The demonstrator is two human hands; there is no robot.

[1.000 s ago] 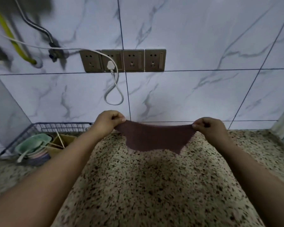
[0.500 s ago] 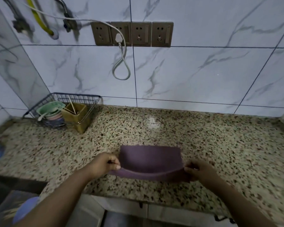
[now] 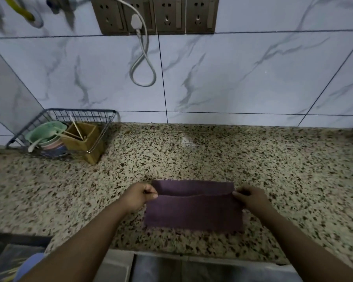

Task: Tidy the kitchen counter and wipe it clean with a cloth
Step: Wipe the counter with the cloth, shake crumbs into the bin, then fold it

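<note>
A purple cloth [image 3: 194,212] lies folded over on the speckled granite counter [image 3: 273,169], near its front edge. My left hand [image 3: 140,196] pinches the cloth's upper layer at its left corner. My right hand [image 3: 250,197] pinches the same layer at the right corner. The top layer reaches partway over the bottom layer, leaving a strip of it showing at the back. Both forearms reach in from below.
A wire rack [image 3: 57,135] at the back left holds stacked bowls [image 3: 47,137] and a wooden box with chopsticks [image 3: 84,139]. A white cord [image 3: 144,64] hangs from the wall sockets [image 3: 155,15]. A small pale smear [image 3: 186,142] marks the counter near the wall.
The cloth came down from in front of the wall onto the counter, and both hands have folded its near edge up over the rest. The view tilted down.
</note>
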